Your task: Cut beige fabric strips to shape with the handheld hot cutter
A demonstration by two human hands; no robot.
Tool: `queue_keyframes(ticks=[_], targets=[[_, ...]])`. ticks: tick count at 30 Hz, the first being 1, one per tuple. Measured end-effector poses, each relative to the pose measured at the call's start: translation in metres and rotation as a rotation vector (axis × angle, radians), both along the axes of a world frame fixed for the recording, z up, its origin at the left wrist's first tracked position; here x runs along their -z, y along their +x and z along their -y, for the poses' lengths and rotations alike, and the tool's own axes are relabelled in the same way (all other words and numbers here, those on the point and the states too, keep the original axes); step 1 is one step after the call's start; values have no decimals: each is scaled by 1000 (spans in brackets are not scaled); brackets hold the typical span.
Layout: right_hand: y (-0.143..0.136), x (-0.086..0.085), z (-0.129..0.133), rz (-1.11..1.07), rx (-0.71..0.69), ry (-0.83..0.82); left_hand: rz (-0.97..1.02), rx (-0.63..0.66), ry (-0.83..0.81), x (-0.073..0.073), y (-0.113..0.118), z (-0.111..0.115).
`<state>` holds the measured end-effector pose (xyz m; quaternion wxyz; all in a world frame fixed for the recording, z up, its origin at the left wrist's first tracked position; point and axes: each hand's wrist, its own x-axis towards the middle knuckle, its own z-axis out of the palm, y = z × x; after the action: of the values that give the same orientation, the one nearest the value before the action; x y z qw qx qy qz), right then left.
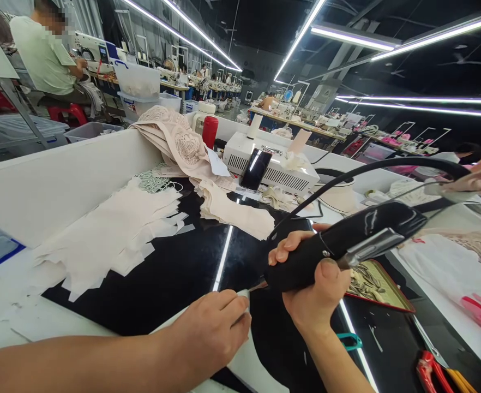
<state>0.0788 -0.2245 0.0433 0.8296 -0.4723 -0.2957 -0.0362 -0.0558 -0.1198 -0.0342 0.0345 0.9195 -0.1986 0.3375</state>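
Note:
My right hand (320,292) is wrapped round a thick black handheld tool (334,245) with a metal lever along its side. A black cable loops from the tool, and its narrow tip points down toward my left hand. My left hand (208,333) is closed, thumb and fingers pinched on a white fabric piece (252,363), close to the tool's tip. Part of that fabric lies below the hand on the black tabletop (175,278); the rest is hidden by my arm. Stacked pale fabric pieces (105,234) spread to the left, with a smaller stack (236,210) farther back.
Behind are a white vented box (269,164), a phone (256,168), a red bottle (210,131) and patterned fabric (175,128). To the right lie a tray of small strips (382,286), scissors (428,338) and red-handled pliers (431,371). A person (44,54) sits at far left.

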Motion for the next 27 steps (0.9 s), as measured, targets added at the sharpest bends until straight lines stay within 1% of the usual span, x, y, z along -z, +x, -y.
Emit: queue_keyframes(ticks=[2,7,12,16,23,27], targets=[[0,0,0,25,-10,4,22,-12,-1,1,-2,0],[0,-1,0,37,14,-19,-3,-15,75,-2,-5,-1],[0,-2,0,40,9,-23,24,-48,54,-3,-7,0],[0,-2,0,24,-4,-15,-8,-40,74,-2,-8,0],[0,-7,2,43,24,-4,-67,-16,137,4,-8,-1],[-3,-4,1,40,18,-18,-62,-26,127,3,-8,0]])
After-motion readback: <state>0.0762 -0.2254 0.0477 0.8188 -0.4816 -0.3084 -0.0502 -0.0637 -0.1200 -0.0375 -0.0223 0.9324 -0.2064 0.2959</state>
